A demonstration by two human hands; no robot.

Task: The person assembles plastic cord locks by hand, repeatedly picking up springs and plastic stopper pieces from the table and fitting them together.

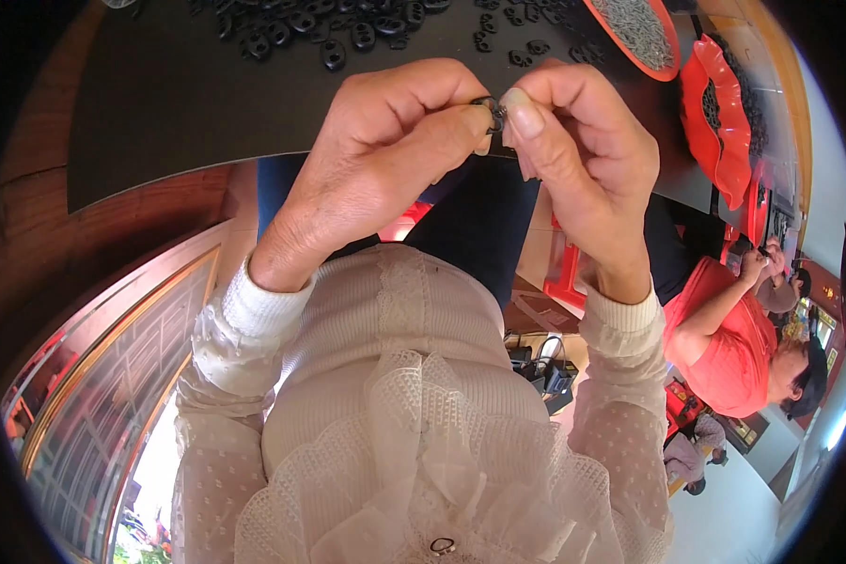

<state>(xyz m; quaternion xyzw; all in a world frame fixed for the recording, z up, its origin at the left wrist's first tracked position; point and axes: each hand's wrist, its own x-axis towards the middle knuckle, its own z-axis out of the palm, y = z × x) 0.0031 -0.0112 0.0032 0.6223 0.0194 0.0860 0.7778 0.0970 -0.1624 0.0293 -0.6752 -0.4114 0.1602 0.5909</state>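
Note:
Both my hands meet above the near edge of the dark table (188,113). My left hand (385,141) pinches a small black plastic piece (490,100) between thumb and forefinger. Against its right side, the thumb and fingers of my right hand (583,141) are pressed together at the same piece. A tiny shiny bit shows at my right thumb tip, too small to name. Beyond my left hand lies a pile of black oval pieces with two holes (362,36). Smaller black parts (536,47) are scattered beyond my right hand.
A red dish (672,68) of small grey metal pieces, perhaps springs, stands at the far right. Nearby is a wavy-rimmed red bowl (731,155) with dark parts. A person in a red shirt (719,338) sits to the right, hands raised. Other people are farther back.

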